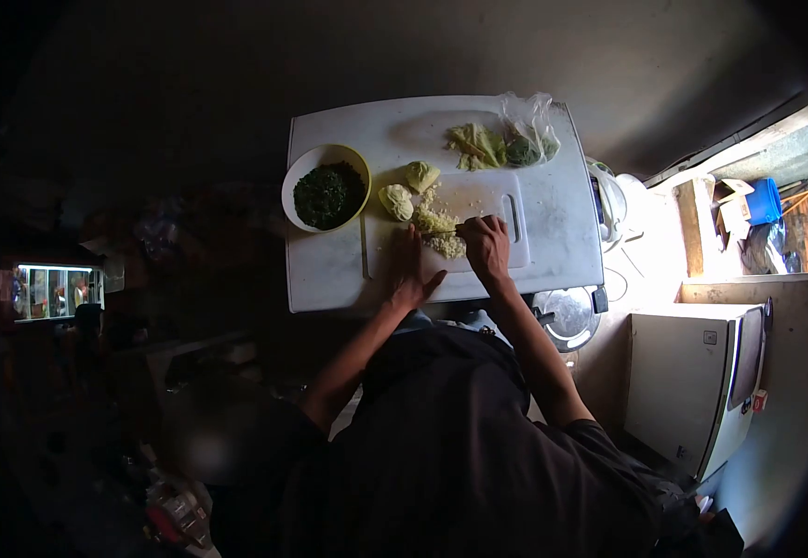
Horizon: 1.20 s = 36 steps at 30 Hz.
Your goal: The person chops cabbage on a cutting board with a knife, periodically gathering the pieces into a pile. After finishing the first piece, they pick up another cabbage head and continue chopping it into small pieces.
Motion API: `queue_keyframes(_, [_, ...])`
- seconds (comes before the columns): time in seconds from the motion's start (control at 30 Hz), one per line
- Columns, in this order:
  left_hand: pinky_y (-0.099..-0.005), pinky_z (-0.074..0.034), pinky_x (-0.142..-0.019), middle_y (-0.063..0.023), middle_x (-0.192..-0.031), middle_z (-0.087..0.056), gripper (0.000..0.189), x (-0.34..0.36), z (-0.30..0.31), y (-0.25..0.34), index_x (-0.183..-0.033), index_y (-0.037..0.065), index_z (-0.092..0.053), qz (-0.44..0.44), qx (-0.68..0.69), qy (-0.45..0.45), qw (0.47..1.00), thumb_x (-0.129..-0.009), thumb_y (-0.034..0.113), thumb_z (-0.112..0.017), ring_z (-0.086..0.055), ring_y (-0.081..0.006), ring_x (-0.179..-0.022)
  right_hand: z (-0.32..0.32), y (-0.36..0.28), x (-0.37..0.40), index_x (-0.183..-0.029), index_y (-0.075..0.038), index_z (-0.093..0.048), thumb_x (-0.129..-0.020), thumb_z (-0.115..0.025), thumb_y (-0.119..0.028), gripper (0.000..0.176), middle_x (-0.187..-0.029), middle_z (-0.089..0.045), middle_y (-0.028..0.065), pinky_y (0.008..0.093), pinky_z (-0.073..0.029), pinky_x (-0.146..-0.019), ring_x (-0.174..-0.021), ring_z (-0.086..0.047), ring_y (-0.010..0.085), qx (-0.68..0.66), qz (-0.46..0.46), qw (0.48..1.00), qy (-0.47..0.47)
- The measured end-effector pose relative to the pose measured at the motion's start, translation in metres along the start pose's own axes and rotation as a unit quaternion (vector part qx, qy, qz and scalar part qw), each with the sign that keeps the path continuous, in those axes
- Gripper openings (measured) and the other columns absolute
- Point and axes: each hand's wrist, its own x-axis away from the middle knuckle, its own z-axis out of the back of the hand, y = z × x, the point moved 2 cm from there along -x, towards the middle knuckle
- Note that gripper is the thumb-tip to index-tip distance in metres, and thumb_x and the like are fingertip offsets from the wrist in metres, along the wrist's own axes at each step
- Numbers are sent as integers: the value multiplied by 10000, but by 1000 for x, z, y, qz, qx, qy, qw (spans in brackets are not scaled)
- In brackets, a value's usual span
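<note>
Nearest me, past the dark shirt, the person's left hand lies low over the white cutting board, unclenched, thumb spread wide and fingers stretched to the edge of the chopped cabbage; whether the fingertips pin any shreds, I can't tell. The right hand is wrapped around the handle of a knife, its blade mostly lost among the pale bits heaped in the middle of the board. Just beyond the heap sit two cabbage chunks, one behind the other. Left of them on the white table stands a bowl well filled with dark chopped greens. At the table's far side, loose leaves lie beside a clear plastic bag with something green inside. Away to the right, a blue drum shows in the bright opening.
</note>
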Motion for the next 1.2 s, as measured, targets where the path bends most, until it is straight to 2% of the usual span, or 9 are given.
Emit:
queue_keyframes(0.13, [-542, -140, -1238, -270, -1665, -26, 1082, -4, 4, 2, -1592, -44, -49, -10, -4, 8, 1000, -894, 555, -617, -63, -449, -1538, -20, 17, 9, -822, -139, -761, -803, -644, -136, 119, -926, -670, 11, 403, -446, -867, -937, -592, 249, 5, 16, 1000, -26])
queue_keyframes(0.2, [-536, -135, -1240, -267, -1667, -17, 1090, 3, 3, 3, -1593, -43, -49, 36, 9, -15, 999, -891, 565, -619, -64, -449, -1537, -21, 15, 10, -871, -169, -791, -786, -673, -134, 150, -932, -698, -8, 379, -449, -869, -930, -610, 227, 22, -4, 999, -27])
queue_keyframes(0.43, [-522, -138, -1241, -276, -1663, -19, 1097, 5, 1, -1, -1594, -40, -51, 14, 7, 8, 1000, -885, 564, -630, -61, -448, -1538, -21, 13, 3, -881, -166, -782, -769, -668, -131, 164, -944, -696, 0, 393, -453, -890, -958, -610, 231, 25, 12, 999, -29])
queue_keyframes(0.53, [-488, -141, -1248, -288, -1657, -30, 1111, -1, 3, 3, -1593, -43, -32, 24, 31, 2, 999, -886, 554, -646, -70, -435, -1541, -14, 12, -1, -879, -168, -784, -751, -671, -135, 174, -935, -692, 0, 392, -452, -894, -961, -610, 232, 11, 25, 1000, 12])
queue_keyframes(0.67, [-498, -150, -1244, -297, -1653, -37, 1094, -1, 4, 4, -1593, -42, -29, 14, 18, 22, 999, -887, 491, -672, -69, -448, -1536, -21, 16, -8, -869, -157, -771, -773, -647, -136, 158, -914, -669, 19, 415, -460, -904, -933, -603, 247, 8, 21, 1000, -21])
queue_keyframes(0.87, [-511, -155, -1240, -292, -1653, -60, 1073, -4, -1, -3, -1592, -45, -75, 15, 15, 37, 999, -900, 523, -666, -91, -449, -1532, -35, 27, -7, -818, -127, -754, -794, -630, -140, 126, -924, -669, 31, 422, -454, -899, -939, -598, 267, -36, 42, 998, 26])
queue_keyframes(0.93, [-502, -162, -1238, -286, -1655, -68, 1053, 2, -1, -1, -1590, -50, -78, 45, 23, 7, 999, -913, 507, -661, -96, -440, -1534, -18, 13, -18, -852, -146, -769, -771, -677, -163, 123, -943, -689, 16, 387, -438, -919, -937, -612, 246, 11, 34, 999, -2])
queue_keyframes(1.07, [-513, -125, -1244, -300, -1652, -61, 1114, -3, 2, 3, -1587, -62, -34, 38, 45, 19, 998, -901, 585, -629, -99, -450, -1532, -45, 40, 3, -855, -142, -769, -758, -663, -145, 143, -938, -684, 21, 402, -457, -932, -923, -610, 255, -68, 24, 997, 6])
queue_keyframes(1.2, [-519, -112, -1244, -293, -1656, -44, 1121, -6, -6, -6, -1587, -62, -16, 37, 6, 11, 999, -897, 577, -627, -77, -449, -1536, -21, 19, -32, -846, -135, -770, -757, -655, -127, 146, -915, -688, 36, 426, -467, -931, -930, -621, 273, -16, 59, 998, -7])
